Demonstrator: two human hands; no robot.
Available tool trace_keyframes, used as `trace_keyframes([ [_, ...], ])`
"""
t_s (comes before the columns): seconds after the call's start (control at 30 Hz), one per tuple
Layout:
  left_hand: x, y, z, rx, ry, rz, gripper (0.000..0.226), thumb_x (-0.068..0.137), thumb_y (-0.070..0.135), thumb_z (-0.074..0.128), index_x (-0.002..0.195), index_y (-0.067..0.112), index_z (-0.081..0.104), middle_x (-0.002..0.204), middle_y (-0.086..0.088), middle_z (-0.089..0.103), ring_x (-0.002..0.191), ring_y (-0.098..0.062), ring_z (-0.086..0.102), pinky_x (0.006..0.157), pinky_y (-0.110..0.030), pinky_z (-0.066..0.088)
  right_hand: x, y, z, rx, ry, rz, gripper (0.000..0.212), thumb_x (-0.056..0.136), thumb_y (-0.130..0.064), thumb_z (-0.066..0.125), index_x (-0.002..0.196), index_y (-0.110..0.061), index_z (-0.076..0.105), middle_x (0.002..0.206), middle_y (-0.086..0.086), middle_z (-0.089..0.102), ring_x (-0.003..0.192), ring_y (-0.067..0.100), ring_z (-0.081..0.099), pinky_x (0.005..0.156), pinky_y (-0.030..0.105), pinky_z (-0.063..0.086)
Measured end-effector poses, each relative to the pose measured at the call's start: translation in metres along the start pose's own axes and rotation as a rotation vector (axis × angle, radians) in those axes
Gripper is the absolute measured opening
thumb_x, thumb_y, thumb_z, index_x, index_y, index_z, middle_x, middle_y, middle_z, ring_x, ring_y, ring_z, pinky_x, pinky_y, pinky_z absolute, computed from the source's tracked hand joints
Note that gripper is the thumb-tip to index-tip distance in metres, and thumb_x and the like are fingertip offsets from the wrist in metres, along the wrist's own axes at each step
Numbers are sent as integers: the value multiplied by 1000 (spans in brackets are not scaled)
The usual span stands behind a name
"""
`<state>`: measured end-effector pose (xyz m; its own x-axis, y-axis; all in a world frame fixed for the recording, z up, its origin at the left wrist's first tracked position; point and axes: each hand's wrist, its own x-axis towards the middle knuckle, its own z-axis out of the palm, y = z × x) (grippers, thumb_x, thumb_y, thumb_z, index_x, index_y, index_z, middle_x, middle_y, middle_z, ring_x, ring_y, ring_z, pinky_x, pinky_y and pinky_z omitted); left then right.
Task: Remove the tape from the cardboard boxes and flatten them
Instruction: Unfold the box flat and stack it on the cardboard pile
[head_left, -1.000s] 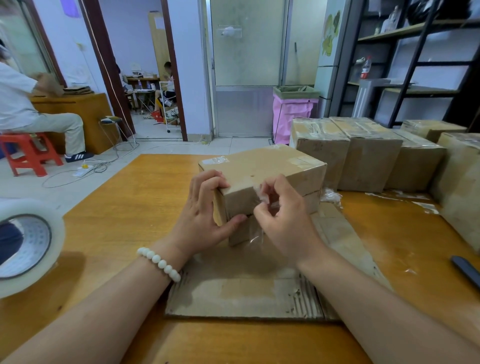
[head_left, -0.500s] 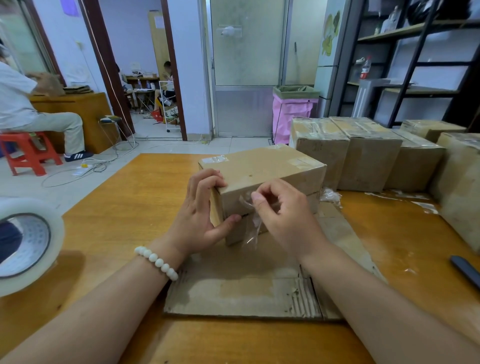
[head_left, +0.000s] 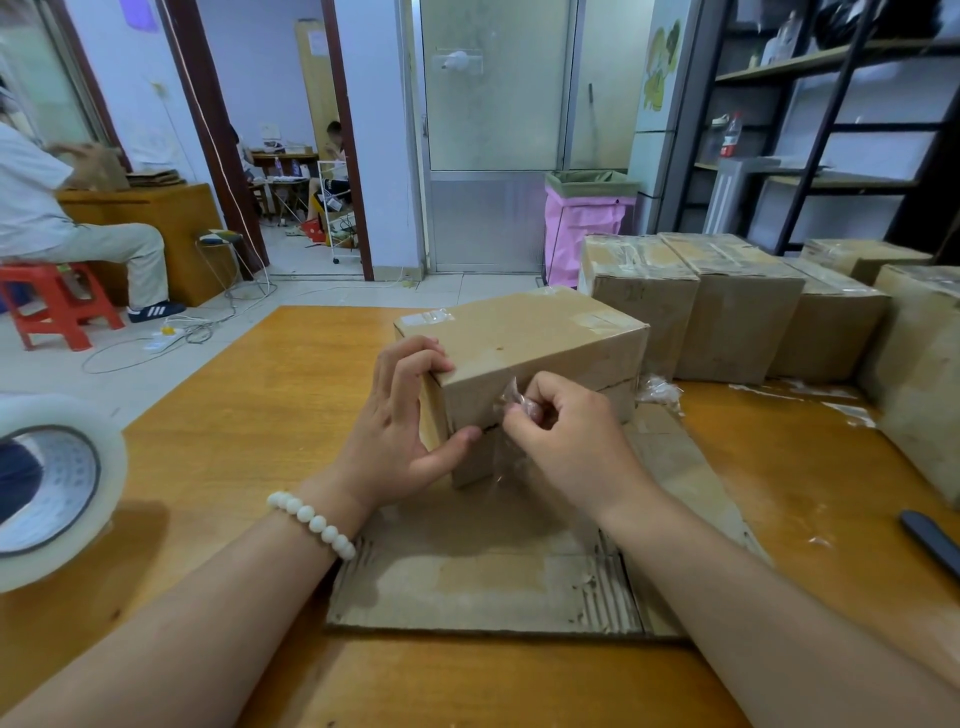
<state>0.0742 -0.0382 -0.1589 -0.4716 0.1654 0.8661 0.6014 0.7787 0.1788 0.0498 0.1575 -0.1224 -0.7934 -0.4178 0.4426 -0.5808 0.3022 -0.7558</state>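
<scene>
Box: small brown cardboard box (head_left: 524, 338), mid-bench, standing on a flattened sheet of corrugated cardboard (head_left: 467, 587); dark seam across the near face, patches of clear tape at the top corners.
Left grip: left hand (head_left: 400, 431) holding the box at its near left corner, fingers curled over the top edge, thumb pressed to the near face beside the seam.
Right grip: right hand (head_left: 571, 441) narrow, fingertips pinching a crumpled strip of clear tape (head_left: 511, 399) just in front of the near face; rest of the film hanging below, too thin to trace.
Bench: orange-brown wooden bench (head_left: 234, 415).
Waiting boxes: row of larger brown cardboard boxes (head_left: 727, 312), wrapped in clear tape, side by side along the far right of the bench; nearest one just behind the held box.
Scraps: wad of peeled clear tape (head_left: 660, 392) on the bench at the box's right end.
Tape roll: large roll of clear packing tape (head_left: 52, 488), at the left edge of view, close to the camera.
Wrist: white bead bracelet (head_left: 311, 522) on the left wrist.
Right edge: dark blue flat handle (head_left: 930, 540) lying on the bench, partly cut off; kind of tool unclear.
Background: red plastic stool (head_left: 57, 306) on the tiled floor to the left, a person seated on it.
</scene>
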Motion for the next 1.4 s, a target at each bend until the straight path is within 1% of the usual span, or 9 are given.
trace_keyframes([
  [0.2,0,0,0,5,-6,-6,50,79,36,65,117,16,39,121,-4,37,120,-29,41,109,-34,35,0,1,3,-25,2,-45,33,84,-7,55,62,-17,33,60,-6,34,56,10,31,53,28,26],
  [0.37,0,0,-1,10,-4,-20,50,80,37,65,117,16,39,122,-4,37,121,-30,41,108,-36,36,0,2,4,-62,22,-130,26,85,-6,60,69,-18,44,67,-8,45,60,8,41,56,24,34],
  [0.53,0,0,-1,3,-2,-20,50,80,38,65,117,15,39,122,-5,38,119,-34,43,107,-38,36,1,0,2,-22,33,-186,25,83,-27,71,69,-25,50,75,-11,53,69,8,52,64,23,44],
  [0.6,-1,0,-1,-7,-20,-26,51,81,40,65,118,16,39,123,-5,37,121,-33,42,109,-35,35,1,-1,1,-30,25,-180,25,87,-36,63,71,-17,58,76,-8,55,71,9,53,67,29,46],
  [0.7,0,0,-2,-8,-35,-25,53,79,37,66,119,16,39,124,-5,37,122,-32,41,110,-32,33,1,-2,1,-43,29,-134,29,90,-34,60,72,-11,59,76,-3,56,70,14,53,67,38,46],
  [0.87,-1,0,-2,-4,-40,-12,54,77,33,67,119,16,39,125,-4,37,123,-30,40,110,-33,33,1,-2,-1,-113,1,26,32,86,-43,64,70,-16,54,73,-4,55,70,15,52,66,33,43],
  [1.13,-1,-1,-2,-6,-47,-36,54,76,35,66,119,17,38,125,-4,36,124,-30,40,111,-32,32,2,-3,-1,-114,-37,25,29,88,-23,62,64,-21,46,71,-5,51,66,9,44,63,27,31],
  [1.23,-1,-1,-3,-5,-41,-43,54,76,36,66,119,18,38,125,-3,36,125,-26,38,111,-28,30,1,-3,0,-179,-65,12,27,86,-19,59,65,-14,42,74,-1,46,70,15,41,62,29,30],
  [1.4,-1,-1,-2,-4,-45,-43,55,77,37,65,120,18,37,126,-3,35,125,-24,37,111,-27,30,1,-3,1,-203,-49,-2,30,83,-18,60,62,-17,37,73,-1,42,71,18,42,65,33,33],
])
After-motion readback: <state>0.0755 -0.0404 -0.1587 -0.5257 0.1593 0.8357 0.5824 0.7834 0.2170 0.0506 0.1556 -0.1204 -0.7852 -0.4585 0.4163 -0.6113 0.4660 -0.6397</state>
